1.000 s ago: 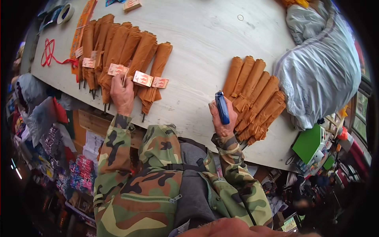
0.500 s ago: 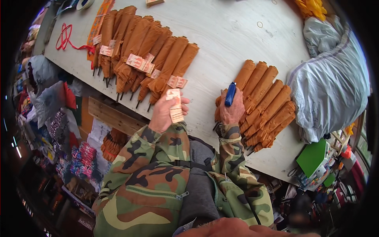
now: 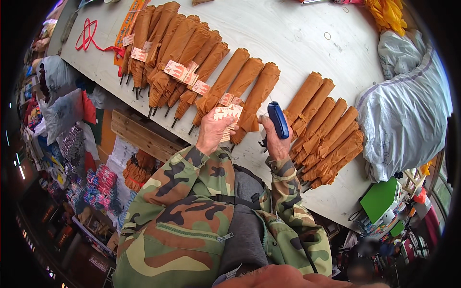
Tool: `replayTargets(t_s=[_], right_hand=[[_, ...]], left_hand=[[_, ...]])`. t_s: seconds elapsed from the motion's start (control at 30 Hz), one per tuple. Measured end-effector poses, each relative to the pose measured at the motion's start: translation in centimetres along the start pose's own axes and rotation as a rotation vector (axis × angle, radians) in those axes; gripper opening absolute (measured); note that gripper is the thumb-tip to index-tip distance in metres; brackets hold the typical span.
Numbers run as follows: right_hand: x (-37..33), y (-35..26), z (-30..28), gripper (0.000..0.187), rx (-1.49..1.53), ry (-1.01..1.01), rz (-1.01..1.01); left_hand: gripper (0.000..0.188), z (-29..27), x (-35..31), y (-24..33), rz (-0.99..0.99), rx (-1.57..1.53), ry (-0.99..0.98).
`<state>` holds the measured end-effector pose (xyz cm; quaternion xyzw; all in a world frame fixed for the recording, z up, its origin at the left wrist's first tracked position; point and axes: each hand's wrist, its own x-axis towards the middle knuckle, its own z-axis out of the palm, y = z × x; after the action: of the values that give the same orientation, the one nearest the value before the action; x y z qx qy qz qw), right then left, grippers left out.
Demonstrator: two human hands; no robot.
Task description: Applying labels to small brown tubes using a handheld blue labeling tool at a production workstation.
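My left hand (image 3: pixel 211 132) is closed around a small stack of cream and orange printed paper tags (image 3: pixel 228 115). In my right hand (image 3: pixel 280 141) is a blue stapler (image 3: pixel 278 120), its long body pointing away from me. Between the hands lies a rolled brown cloth bundle (image 3: pixel 261 93), shaped like a slim folded umbrella, its lower end close to the tags. More such bundles with dark stick ends form a row (image 3: pixel 177 48) at left, several with paper tags (image 3: pixel 180 72) on them. A second group of bundles (image 3: pixel 326 134), with no tags visible, fans out beside my right hand.
A pale table (image 3: pixel 297 43) carries everything. A large grey-white sack (image 3: pixel 403 120) stands at its right, with yellow cloth (image 3: pixel 386 14) behind. Red ribbon (image 3: pixel 91 41) lies at the far left. A wooden plank (image 3: pixel 144 134) and bagged goods (image 3: pixel 62 105) are off the table's near left edge.
One brown bundle has come from the right group to the end of the left row. My left hand has moved right with the tags, and the stapler has tilted the other way.
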<state>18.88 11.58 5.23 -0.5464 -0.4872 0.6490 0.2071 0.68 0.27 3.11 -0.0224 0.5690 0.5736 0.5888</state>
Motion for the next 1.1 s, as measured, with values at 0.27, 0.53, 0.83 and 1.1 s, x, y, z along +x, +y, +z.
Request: replayTargets(t_s=[0.27,0.53,0.83,1.1], right_hand=[[-2.1,-0.2,0.5,0.043,0.459,-0.389,0.277],[-1.9,0.1,1.2,0.038,0.519,-0.416,0.328],[-1.4,1.9,1.0,0.037,0.622,-0.442,0.4],[-1.5,1.7,1.1,0.037,0.626,-0.439,0.403]], left_hand=[[0.022,1.7,-0.1,0.5,0.005,0.024,-0.017],[0.026,1.8,-0.5,0.7,-0.013,0.086,-0.088],[0.024,1.5,-0.6,0.3,0.05,0.166,-0.053],[0.024,1.4,-0.7,-0.2,0.087,0.204,-0.075]])
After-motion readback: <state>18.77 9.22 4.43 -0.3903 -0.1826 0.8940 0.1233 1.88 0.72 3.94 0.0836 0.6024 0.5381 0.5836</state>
